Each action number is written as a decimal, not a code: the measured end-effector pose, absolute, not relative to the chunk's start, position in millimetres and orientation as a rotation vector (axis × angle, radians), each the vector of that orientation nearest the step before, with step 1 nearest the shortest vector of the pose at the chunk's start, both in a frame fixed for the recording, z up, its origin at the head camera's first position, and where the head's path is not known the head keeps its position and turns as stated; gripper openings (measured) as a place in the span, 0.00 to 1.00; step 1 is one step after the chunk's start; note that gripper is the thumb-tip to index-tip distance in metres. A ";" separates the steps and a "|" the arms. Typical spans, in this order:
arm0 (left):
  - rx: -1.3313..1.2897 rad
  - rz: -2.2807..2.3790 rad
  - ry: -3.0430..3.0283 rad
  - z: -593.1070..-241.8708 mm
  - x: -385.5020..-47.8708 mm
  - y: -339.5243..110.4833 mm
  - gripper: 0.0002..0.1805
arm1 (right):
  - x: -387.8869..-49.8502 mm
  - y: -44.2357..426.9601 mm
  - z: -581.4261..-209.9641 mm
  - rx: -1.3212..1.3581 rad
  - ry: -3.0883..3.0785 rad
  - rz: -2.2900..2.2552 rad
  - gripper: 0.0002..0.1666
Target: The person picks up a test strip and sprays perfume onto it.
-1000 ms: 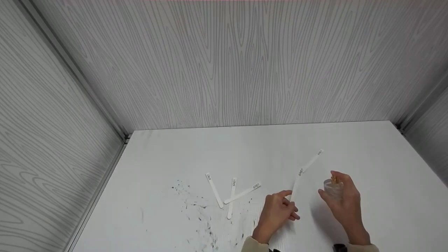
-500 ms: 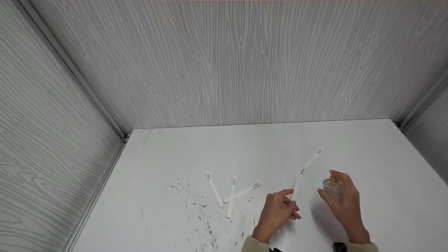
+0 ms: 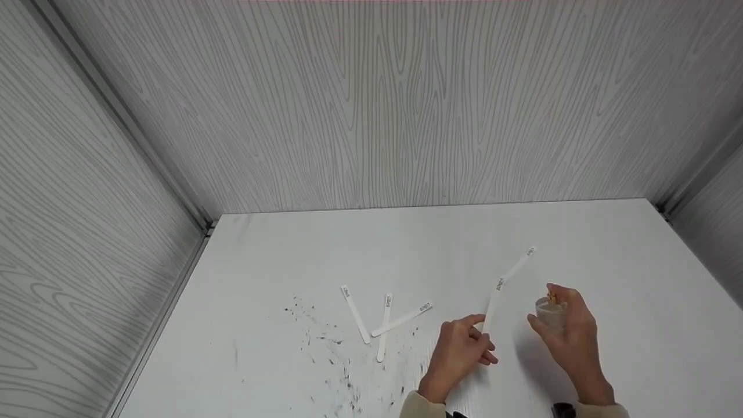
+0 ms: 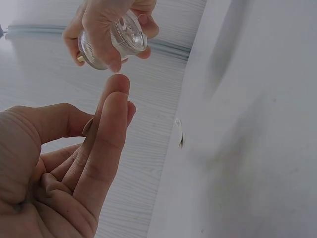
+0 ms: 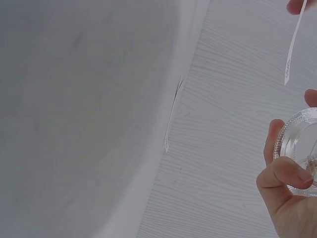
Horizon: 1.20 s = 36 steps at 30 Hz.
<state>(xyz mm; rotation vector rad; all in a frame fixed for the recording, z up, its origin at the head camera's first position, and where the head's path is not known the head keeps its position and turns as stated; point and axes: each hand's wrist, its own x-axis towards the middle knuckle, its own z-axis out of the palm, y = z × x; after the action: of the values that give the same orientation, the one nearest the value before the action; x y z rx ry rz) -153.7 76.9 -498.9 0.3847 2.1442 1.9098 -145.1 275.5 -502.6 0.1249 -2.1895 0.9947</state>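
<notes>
My left hand (image 3: 461,351) pinches a narrow white paper test strip (image 3: 490,310) near its lower end. The strip's printed end points up and away from me; in the right wrist view this held strip (image 5: 293,44) hangs clear of the table. To its right, my right hand (image 3: 574,345) grips a clear ribbed perfume bottle (image 3: 548,314), with the index finger on its gold spray top (image 3: 552,298). A gap separates the bottle from the strip. In the left wrist view the fingers partly cover the bottle (image 4: 130,34).
Three more strips lie left of my hands: one slanted strip (image 3: 355,314) and two crossed ones, a long strip (image 3: 406,318) over another (image 3: 381,350). One further strip (image 3: 518,267) lies beyond the held one. Dark specks mark the white table (image 3: 261,261); grained panels (image 3: 395,104) enclose it.
The printed end of the held strip has wavered very slightly. Both hands keep nearly the same place and hold, and the loose strips lie as before.
</notes>
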 end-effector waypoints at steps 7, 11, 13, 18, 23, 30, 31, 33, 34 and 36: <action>0.378 1.901 2.156 -499.4 -152.5 77.2 0.21 | -145.1 276.8 -505.2 0.142 -2.168 0.971 0.36; 0.387 1.900 2.162 -500.0 -151.9 76.6 0.21 | -144.5 276.0 -504.9 0.121 -2.169 0.991 0.36; 0.391 1.900 2.166 -500.1 -151.8 76.5 0.21 | -144.3 275.4 -504.5 0.112 -2.165 1.005 0.35; 0.382 1.902 2.156 -500.6 -151.6 76.3 0.21 | -144.0 274.4 -504.4 0.095 -2.164 1.014 0.35; 0.369 1.903 2.157 -500.5 -151.8 76.7 0.21 | -143.0 274.8 -505.5 0.073 -2.176 1.005 0.35; 0.385 1.916 2.136 -500.9 -153.1 76.3 0.21 | -144.7 272.5 -503.7 0.105 -2.153 0.973 0.35; 0.385 1.919 2.131 -501.0 -153.4 76.0 0.21 | -145.1 272.1 -503.4 0.119 -2.150 0.961 0.35; 0.381 1.928 2.122 -500.8 -154.0 75.6 0.22 | -145.8 271.8 -502.7 0.139 -2.145 0.952 0.36; 0.378 1.930 2.121 -500.6 -154.2 75.4 0.22 | -145.9 271.7 -502.5 0.140 -2.146 0.953 0.36; 0.379 1.928 2.125 -500.3 -154.6 75.0 0.22 | -145.9 271.8 -502.3 0.130 -2.149 0.957 0.36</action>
<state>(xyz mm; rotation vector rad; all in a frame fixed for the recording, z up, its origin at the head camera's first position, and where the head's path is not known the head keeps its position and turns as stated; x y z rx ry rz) -154.6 75.0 -500.3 0.3791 2.1247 1.9281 -145.9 271.8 -502.3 0.1300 -2.1491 0.9569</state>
